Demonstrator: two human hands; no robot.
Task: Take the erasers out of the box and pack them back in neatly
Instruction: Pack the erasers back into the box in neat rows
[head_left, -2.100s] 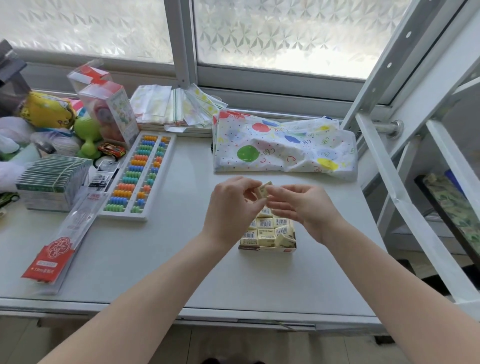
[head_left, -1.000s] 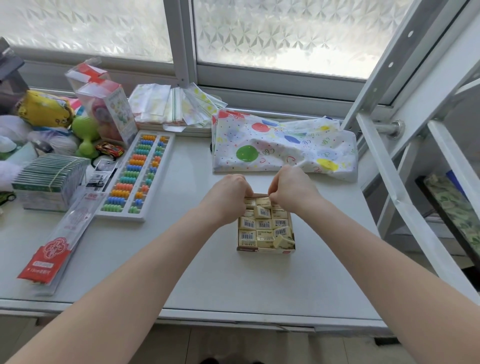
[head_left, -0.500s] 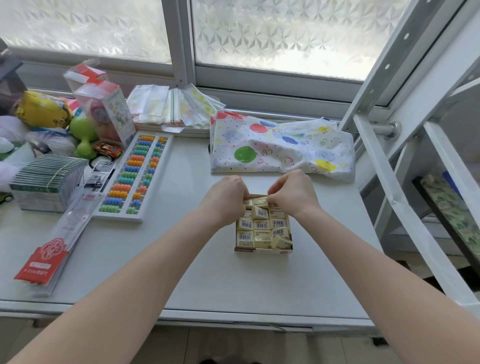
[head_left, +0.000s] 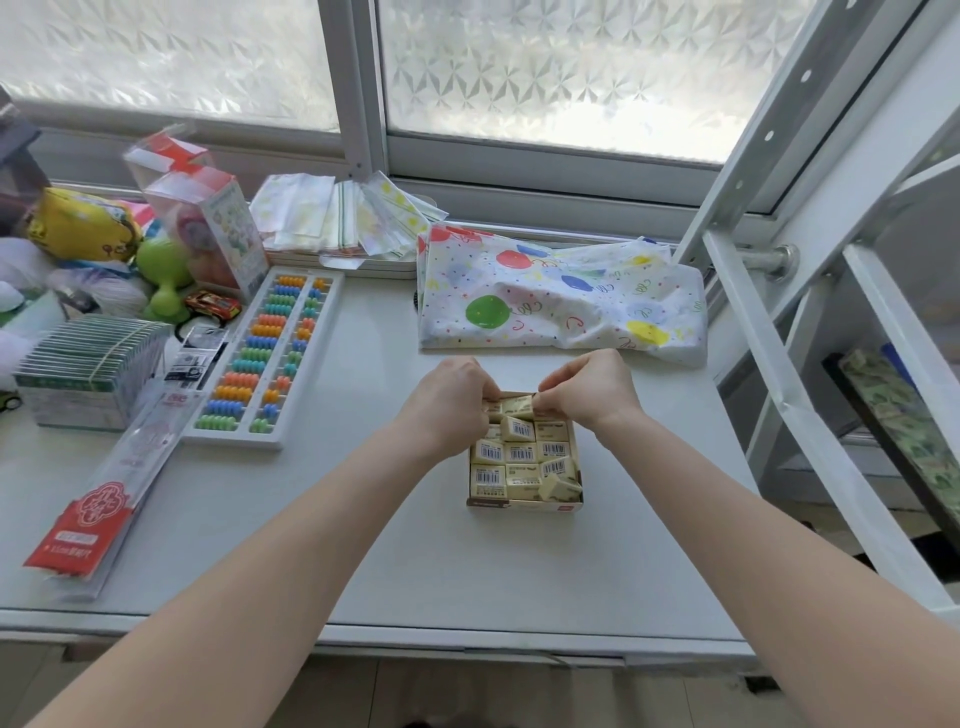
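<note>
Now left hand (head_left: 449, 402) and right hand (head_left: 587, 392) together pinching cream wrapped eraser (head_left: 517, 402) over shallow cardboard box (head_left: 524, 503); forcing it risks dislodging tilted corner eraser (head_left: 558, 487).

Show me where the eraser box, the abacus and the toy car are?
eraser box (head_left: 524, 503), head view, on its near front wall.
abacus (head_left: 270, 358), head view, on the middle rows of coloured beads.
toy car (head_left: 213, 305), head view, on its red roof.

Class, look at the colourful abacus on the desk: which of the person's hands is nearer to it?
Left. The left hand is over the eraser box's far-left corner, on the side facing the abacus. The right hand is over the far-right corner, farther away.
</note>
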